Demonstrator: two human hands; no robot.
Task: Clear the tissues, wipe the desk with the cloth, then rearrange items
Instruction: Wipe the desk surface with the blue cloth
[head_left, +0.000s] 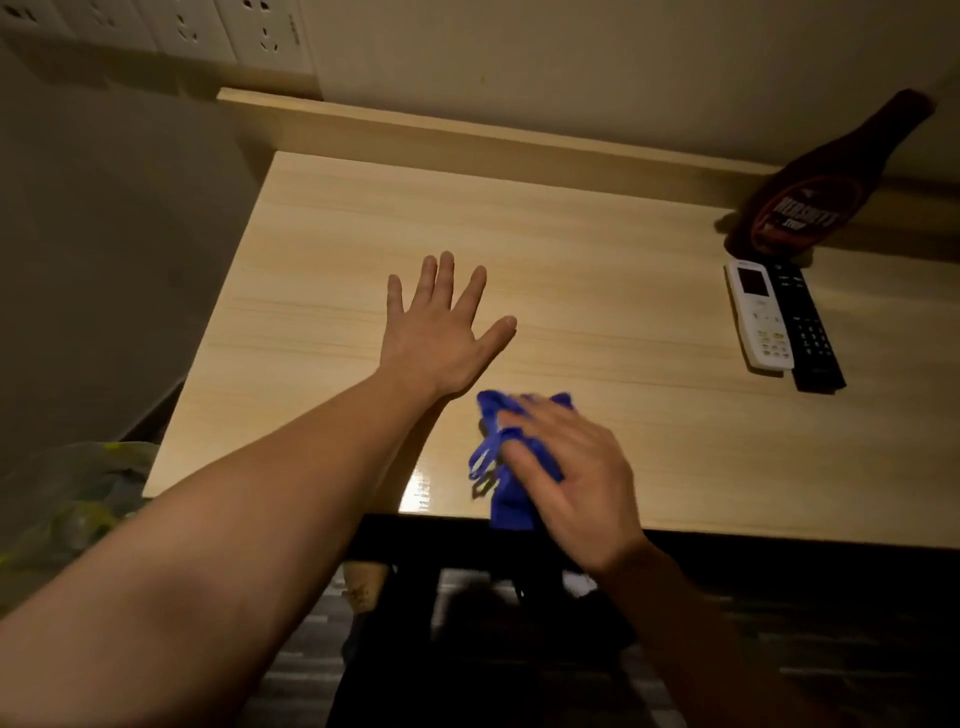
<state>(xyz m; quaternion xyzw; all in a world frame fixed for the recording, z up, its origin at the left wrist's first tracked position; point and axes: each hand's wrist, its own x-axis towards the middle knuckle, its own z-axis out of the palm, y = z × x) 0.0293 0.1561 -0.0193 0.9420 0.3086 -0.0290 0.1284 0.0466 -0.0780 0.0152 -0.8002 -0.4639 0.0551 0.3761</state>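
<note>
A blue cloth (506, 499) lies bunched at the front edge of the light wooden desk (571, 249), partly hanging over it. My right hand (566, 478) presses down on the cloth, fingers spread over it and slightly blurred. My left hand (441, 327) rests flat on the desk just beyond and left of the cloth, fingers apart, holding nothing. No tissues show on the desk.
At the far right stand a brown syrup bottle (810, 202), a white remote (761, 317) and a black remote (808, 327) side by side. A raised wooden ledge (415, 124) runs along the back. A plastic bag (78, 499) sits off the desk's left side. Wall sockets (218, 26) are above.
</note>
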